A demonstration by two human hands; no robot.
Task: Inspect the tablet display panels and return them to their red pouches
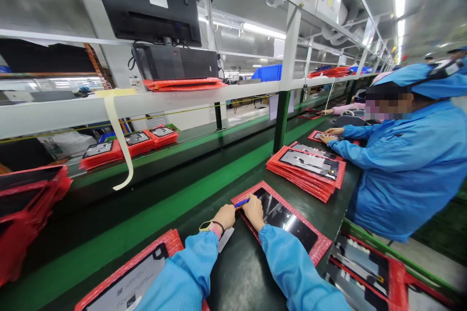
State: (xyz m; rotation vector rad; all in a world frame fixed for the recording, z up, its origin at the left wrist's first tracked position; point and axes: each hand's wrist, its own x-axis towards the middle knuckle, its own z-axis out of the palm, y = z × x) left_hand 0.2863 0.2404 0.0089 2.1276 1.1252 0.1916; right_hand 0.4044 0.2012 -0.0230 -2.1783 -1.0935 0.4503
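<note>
A slim blue pen [242, 202] spans the gap between my two hands, over the corner of a glossy black panel. My left hand [225, 216] is closed at the pen's left end, with a yellow band and a dark band at its wrist. My right hand [254, 211] grips the other end, its fingers partly hidden. Under it, the black panel [288, 218] lies on a red bubble-wrap sleeve [321, 249], reflecting a light. A small white slip [226, 239] shows below my left hand.
Ahead right rises a stack of red sleeves with panels [302, 170]. Another wrapped panel [133, 277] lies beside my left forearm. A co-worker in blue [412, 155] works on the right. A tape strip [118, 141] hangs from the shelf; a green post [281, 119] stands ahead.
</note>
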